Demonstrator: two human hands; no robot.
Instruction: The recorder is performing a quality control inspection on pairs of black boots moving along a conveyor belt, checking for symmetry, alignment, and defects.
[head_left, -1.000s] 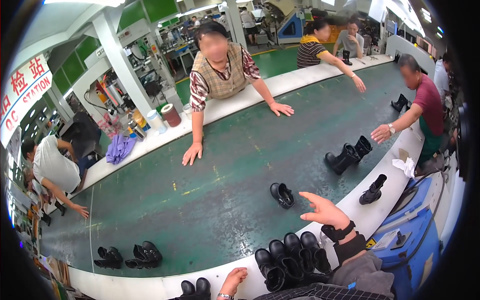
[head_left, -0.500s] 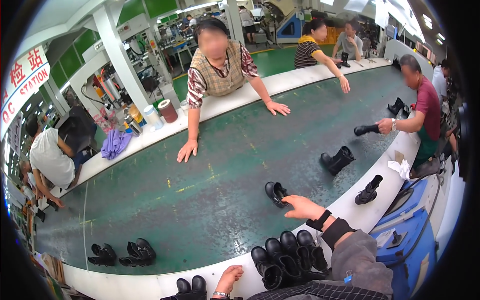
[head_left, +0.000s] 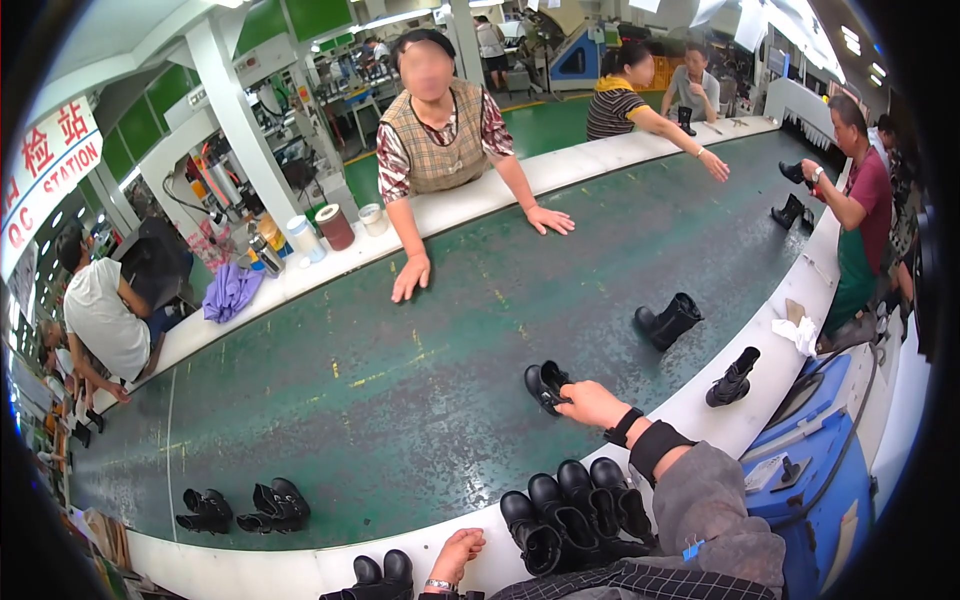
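Note:
My right hand [head_left: 592, 405] reaches over the green work surface with its fingers closed on the upper part of a short black boot [head_left: 543, 385]. The fingertips are partly hidden against the boot, which seems to rest on the surface. My left hand [head_left: 460, 552] hovers by the white near ledge, fingers curled, with nothing visible in them. Between my arms stands a row of several black boots [head_left: 545, 497], toes pointing away from me. Left of my left hand is another pair of black boots [head_left: 397, 570].
Two boot pairs [head_left: 276, 506] sit at the surface's near left. Farther right stand a black boot [head_left: 672, 320] and one on the ledge [head_left: 733, 377], near white cloth [head_left: 795, 334]. Co-workers line the far side, one leaning both hands on it [head_left: 411, 278]. Blue equipment [head_left: 830, 440] is at right.
My right hand has closed more firmly on the boot. At the right, a co-worker has raised a boot off the surface toward their body. The person opposite has shifted a hand rightward.

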